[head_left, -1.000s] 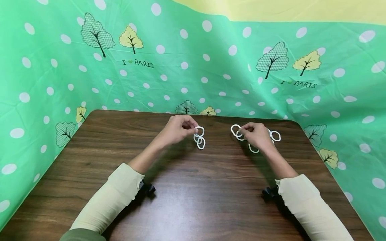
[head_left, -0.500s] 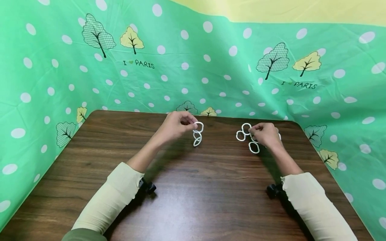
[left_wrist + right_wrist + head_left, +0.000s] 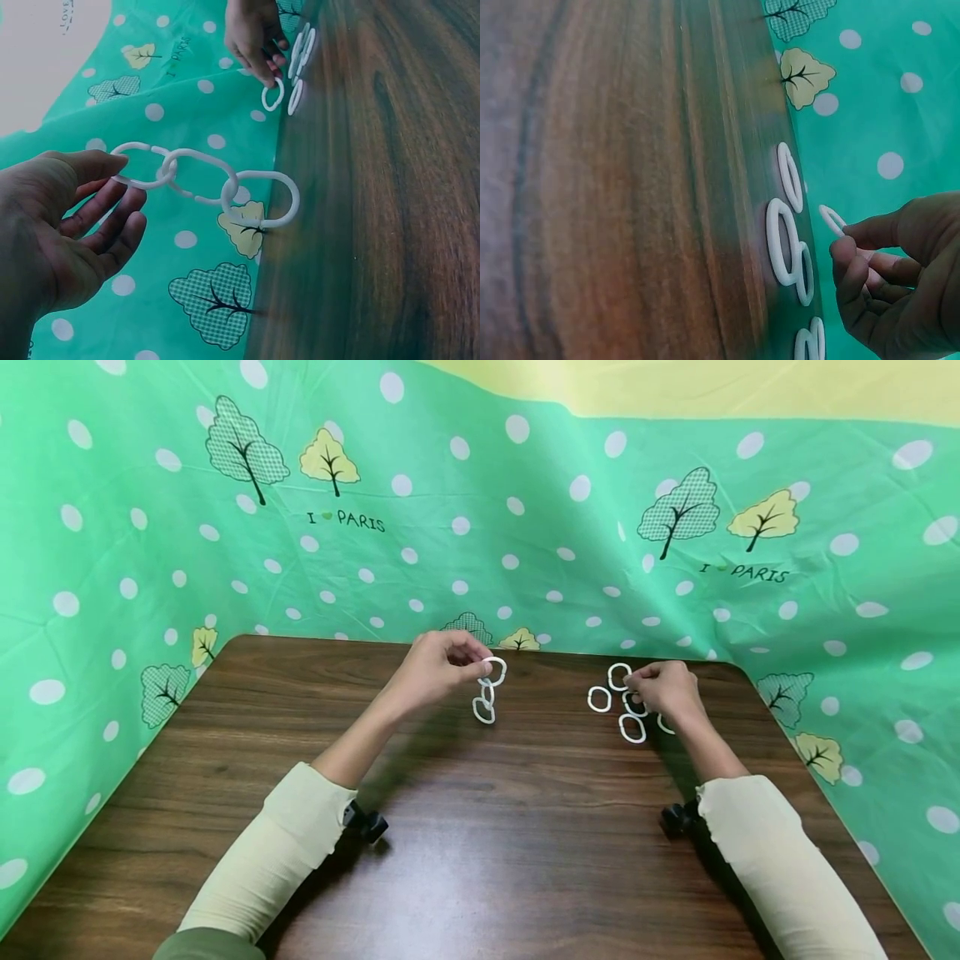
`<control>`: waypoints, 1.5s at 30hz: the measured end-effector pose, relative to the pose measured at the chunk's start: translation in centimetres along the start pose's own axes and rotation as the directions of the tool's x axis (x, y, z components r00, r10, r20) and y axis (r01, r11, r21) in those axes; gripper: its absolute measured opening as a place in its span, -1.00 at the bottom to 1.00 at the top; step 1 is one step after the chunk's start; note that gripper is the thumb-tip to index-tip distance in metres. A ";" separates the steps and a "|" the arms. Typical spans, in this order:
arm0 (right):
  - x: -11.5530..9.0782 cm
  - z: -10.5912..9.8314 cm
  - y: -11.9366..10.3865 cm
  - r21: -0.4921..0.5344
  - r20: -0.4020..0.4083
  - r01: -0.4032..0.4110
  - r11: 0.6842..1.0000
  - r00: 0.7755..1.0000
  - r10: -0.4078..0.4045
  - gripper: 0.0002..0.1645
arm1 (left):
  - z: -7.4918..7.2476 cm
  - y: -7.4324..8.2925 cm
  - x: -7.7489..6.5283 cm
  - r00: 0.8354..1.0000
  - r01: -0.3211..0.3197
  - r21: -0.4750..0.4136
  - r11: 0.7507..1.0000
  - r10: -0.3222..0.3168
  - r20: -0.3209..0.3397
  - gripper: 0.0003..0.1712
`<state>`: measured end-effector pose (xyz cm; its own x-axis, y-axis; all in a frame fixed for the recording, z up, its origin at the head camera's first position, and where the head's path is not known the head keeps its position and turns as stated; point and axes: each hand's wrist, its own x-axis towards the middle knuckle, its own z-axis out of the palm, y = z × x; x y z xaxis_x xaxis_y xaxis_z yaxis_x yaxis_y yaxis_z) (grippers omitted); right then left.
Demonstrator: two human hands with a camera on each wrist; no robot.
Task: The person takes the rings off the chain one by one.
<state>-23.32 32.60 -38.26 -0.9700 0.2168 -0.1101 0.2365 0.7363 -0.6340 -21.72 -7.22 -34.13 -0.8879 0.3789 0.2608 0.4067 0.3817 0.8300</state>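
Note:
My left hand point(image 3: 435, 672) pinches the end link of a short chain of three white oval plastic links point(image 3: 204, 156) between thumb and forefinger. The other two links hang below it over the table, joined one through another. To the right, my right hand point(image 3: 670, 687) pinches a single white link point(image 3: 830, 218) with thumb and fingertips, just above the loose pile. Under and beside that hand lie several loose white links point(image 3: 774, 232), some overlapping. Part of the pile is hidden by the hand in the head view.
Both hands work near the far edge of a dark wood-grain table point(image 3: 450, 818). Behind it hangs a green dotted cloth point(image 3: 420, 552) with printed trees. Black wrist camera mounts point(image 3: 367, 823) sit under both forearms.
The right hand shifted right, then lifted a link from among the loose ones. The left hand rose slightly, and its chain swung and turned.

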 end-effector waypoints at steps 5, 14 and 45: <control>0.6 0.2 0.2 0.013 0.021 -0.009 1.000 1.000 0.009 -0.62 | 0.1 0.0 0.0 1.000 -0.005 -0.005 1.000 0.005 0.005 -0.90; 1.0 -0.2 0.4 0.048 0.065 -0.033 0.998 0.997 0.030 -0.65 | 0.4 0.0 0.0 1.000 0.000 -0.007 1.000 0.000 0.003 -0.92; 0.6 0.3 -0.7 0.031 -0.001 0.062 0.998 0.998 -0.062 -0.61 | 0.7 -0.1 0.6 1.000 -0.008 0.004 1.000 0.008 0.018 -0.91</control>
<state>-24.13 32.01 -38.12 -0.9828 0.1710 -0.0701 0.1740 0.7283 -0.6629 -22.13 -6.46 -34.42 -0.8806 0.3971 0.2587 0.4147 0.3815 0.8261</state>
